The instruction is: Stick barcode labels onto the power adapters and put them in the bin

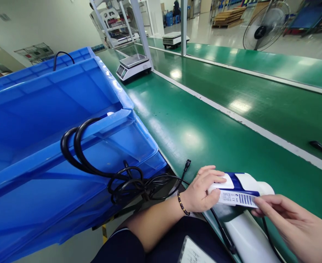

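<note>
- Nearest, at the bottom edge right of centre, a white glossy piece lies below the working hands; what it is I cannot tell.
- The right hand, entering at the lower right, has its thumb and forefinger pinched at the right-hand end of a printed label; its other fingers curl in underneath.
- That label lies along the near side of a white-and-blue device, lower right of the frame. Its long axis runs left to right, dipping slightly rightward, roughly parallel with the device's own length.
- The left hand grips the device's left-hand end, fingers over the top, thumb down by the label's left end. So the label stretches between the two hands, both touching at opposite ends; neither is nearer.
- Left of the left hand, around lower centre, a coiled black cable hangs by the blue crate.
- Beyond, the green work surface runs toward a weighing scale at upper centre.
</note>
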Action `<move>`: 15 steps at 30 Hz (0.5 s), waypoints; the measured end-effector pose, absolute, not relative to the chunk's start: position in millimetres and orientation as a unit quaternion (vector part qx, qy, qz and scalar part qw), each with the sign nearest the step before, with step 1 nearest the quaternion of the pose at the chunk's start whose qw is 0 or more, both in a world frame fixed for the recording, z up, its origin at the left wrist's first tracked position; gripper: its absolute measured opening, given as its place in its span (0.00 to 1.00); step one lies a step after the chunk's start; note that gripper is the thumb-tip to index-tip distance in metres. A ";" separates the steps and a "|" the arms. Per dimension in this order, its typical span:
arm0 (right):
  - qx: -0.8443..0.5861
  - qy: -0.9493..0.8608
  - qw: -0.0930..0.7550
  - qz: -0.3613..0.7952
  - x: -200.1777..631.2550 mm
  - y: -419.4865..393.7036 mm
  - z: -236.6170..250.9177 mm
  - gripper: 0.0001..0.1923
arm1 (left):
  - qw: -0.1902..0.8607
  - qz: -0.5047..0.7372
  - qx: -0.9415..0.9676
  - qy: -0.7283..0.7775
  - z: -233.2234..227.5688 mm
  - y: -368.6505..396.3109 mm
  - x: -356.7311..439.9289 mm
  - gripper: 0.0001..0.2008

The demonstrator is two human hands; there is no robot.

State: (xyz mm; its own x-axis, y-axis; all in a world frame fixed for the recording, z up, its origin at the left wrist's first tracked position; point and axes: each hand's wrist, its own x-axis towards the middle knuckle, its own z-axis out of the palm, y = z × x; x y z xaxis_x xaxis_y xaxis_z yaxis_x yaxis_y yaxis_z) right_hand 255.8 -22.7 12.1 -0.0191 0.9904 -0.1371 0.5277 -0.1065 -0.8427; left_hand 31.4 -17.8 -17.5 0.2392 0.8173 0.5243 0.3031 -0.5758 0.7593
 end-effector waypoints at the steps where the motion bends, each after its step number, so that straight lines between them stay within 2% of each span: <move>1: -0.634 -0.598 0.296 0.392 255.9 -22.4 12.2 0.19 | 0.261 0.480 0.750 0.373 -18.7 -17.0 30.9 0.15; 8: -0.627 -0.616 0.294 0.375 255.8 -23.0 11.3 0.19 | 0.251 0.428 0.800 0.338 -26.3 -12.0 23.1 0.30; 15: -0.595 -0.711 0.285 0.245 251.7 -22.7 29.4 0.18 | 0.239 0.427 0.810 0.325 -24.7 -12.2 20.2 0.31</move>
State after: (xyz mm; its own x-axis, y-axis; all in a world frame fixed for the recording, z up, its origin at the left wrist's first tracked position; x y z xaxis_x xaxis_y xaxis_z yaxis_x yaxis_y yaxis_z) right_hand 251.7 -22.7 29.4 -0.1298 0.9850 0.1136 0.7061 0.1722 -0.6868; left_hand 20.2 -12.2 -24.7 0.4248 0.7296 0.5359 0.3224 -0.6751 0.6636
